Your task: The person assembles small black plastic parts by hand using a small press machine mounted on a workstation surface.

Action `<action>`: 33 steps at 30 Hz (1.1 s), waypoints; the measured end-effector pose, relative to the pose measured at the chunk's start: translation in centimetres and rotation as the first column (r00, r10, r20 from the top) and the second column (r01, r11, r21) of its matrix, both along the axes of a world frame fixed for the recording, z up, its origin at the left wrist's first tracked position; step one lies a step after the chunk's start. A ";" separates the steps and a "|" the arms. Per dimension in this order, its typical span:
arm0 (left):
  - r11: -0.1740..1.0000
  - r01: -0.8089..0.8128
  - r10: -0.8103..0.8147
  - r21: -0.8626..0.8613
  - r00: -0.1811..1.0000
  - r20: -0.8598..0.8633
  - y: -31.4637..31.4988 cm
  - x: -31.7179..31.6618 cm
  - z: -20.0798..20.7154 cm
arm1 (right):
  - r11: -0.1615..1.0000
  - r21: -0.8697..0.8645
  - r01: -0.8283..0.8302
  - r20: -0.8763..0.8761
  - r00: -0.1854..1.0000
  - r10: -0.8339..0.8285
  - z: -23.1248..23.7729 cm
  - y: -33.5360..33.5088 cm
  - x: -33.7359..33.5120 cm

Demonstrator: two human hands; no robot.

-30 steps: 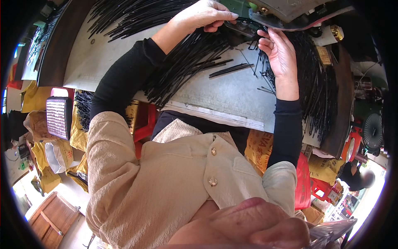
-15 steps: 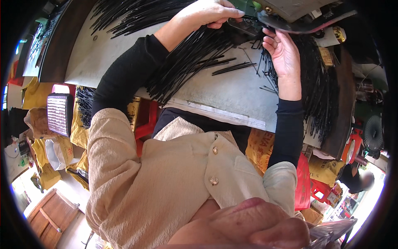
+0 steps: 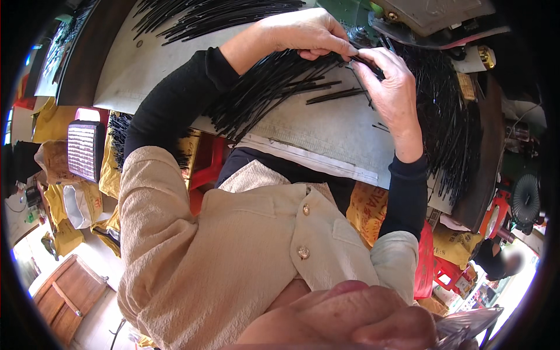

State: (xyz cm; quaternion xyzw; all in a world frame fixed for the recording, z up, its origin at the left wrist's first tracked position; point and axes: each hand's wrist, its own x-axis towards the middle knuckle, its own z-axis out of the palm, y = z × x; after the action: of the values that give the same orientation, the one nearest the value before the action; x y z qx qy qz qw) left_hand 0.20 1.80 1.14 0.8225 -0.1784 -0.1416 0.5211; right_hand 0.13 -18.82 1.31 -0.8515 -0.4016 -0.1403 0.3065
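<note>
My left hand (image 3: 312, 34) is closed in a pinch, thumb and fingertips meeting my right hand's fingertips. My right hand (image 3: 392, 79) is also pinched. A thin black strip (image 3: 371, 60) runs between the two hands; its ends are partly hidden by my fingers. Under my left wrist lies a heap of long thin black strips (image 3: 256, 96) on the pale worktable (image 3: 326, 137). A few loose strips (image 3: 335, 95) lie beside it, just left of my right wrist. Right behind my hands stands a machine with a grey metal head (image 3: 437, 14) and a green base.
Another pile of black strips (image 3: 216, 20) is at the table's far left. A dense bundle (image 3: 452, 122) hangs over the right side. Dark boards edge the table at both sides. Yellow sacks (image 3: 458, 244), a red stool and a fan (image 3: 526, 195) stand around it; a person is at far right.
Both hands have come away from the machine, toward me, and closed together at the fingertips. My right hand has turned from palm showing to its back showing.
</note>
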 end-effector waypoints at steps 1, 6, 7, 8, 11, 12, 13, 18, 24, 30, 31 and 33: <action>1.000 -0.022 0.022 0.013 0.999 0.031 0.0 -0.1 0.1 | 1.000 -0.005 0.009 0.026 1.000 -0.009 0.0 -0.2 0.0; 0.922 -0.207 0.075 0.326 0.924 0.376 3.0 -0.7 2.6 | 0.995 0.013 0.104 -0.226 0.969 -0.098 -0.3 -1.1 -0.2; 0.923 -0.207 0.075 0.325 0.924 0.376 2.9 -0.8 2.1 | 0.993 0.035 0.115 -0.379 0.921 -0.094 -0.5 -1.2 -0.3; 0.864 -0.263 0.090 0.429 0.920 0.382 2.5 -0.8 1.8 | 0.992 0.035 0.119 -0.381 0.920 -0.097 -0.6 -1.2 -0.3; 0.777 -0.337 0.113 0.532 0.906 0.408 1.9 -0.7 1.5 | 0.992 0.115 0.045 -0.606 0.795 0.034 -0.6 -1.2 -0.3; 0.779 -0.341 0.120 0.526 0.905 0.409 1.9 -0.6 1.4 | 0.995 0.097 0.038 -0.669 0.743 0.037 -0.2 -1.1 -0.3; 0.781 -0.346 0.127 0.521 0.904 0.409 2.0 -0.4 1.2 | 0.996 0.080 0.029 -0.727 0.685 0.038 0.1 -1.1 -0.4; 0.934 -0.238 0.193 0.266 0.964 0.184 3.0 0.6 0.7 | 0.985 0.166 0.056 -0.850 0.515 0.114 -0.2 -0.7 -0.4; 0.955 -0.270 0.250 -0.118 0.954 -0.164 2.1 1.2 -0.7 | 0.970 0.234 0.062 -0.883 0.431 0.185 -0.9 -0.5 -0.5; 0.856 -0.367 0.193 -0.364 0.880 -0.433 0.9 2.3 -0.7 | 0.962 0.260 0.083 -0.872 0.449 0.196 -0.9 -0.5 -0.6; 0.859 -0.351 0.245 -0.374 0.921 -0.302 0.3 1.6 -0.5 | 0.954 0.284 0.096 -0.868 0.449 0.214 -0.8 -0.6 -0.5; 0.863 -0.330 0.290 -0.382 0.944 -0.160 -0.2 1.1 -0.2 | 0.948 0.301 0.109 -0.867 0.445 0.224 -0.6 -0.6 -0.5</action>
State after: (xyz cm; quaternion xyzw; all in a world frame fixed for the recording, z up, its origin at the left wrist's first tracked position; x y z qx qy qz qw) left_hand 1.29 1.57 0.90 0.7073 -0.0436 -0.0559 0.7034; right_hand -0.40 -19.37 0.67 -0.7225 -0.1813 0.2776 0.6067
